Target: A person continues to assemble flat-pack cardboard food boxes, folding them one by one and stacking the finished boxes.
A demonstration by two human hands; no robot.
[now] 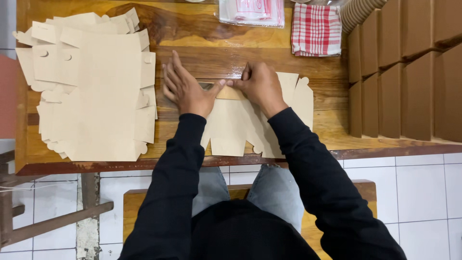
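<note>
A person sits at a wooden desk (192, 38) with a flat die-cut kraft box blank (231, 125) lying in front of them, near the desk's near edge. The left hand (185, 89) lies flat on the left part of the blank, its fingers spread and released, pressing down rather than gripping. The right hand (260, 86) rests on the blank's far edge with its fingers curled down; thumb and fingertips appear to pinch or press a narrow flap (230, 92) folded over between the two hands. The thumbs nearly meet at that flap.

The step in hand looks like creasing the first flap of the blank along its score line. Judged from this, the crease wants firm, even pressure along the fold while the flat hand keeps the sheet from sliding on the desk.

To the left lies a stack of unfolded blanks (91, 86), well apart from the hands. On the right stand rows of finished brown boxes (404, 72). At the far edge sit a red-and-white checked cloth (316, 29) and a clear plastic bag (250, 12).
</note>
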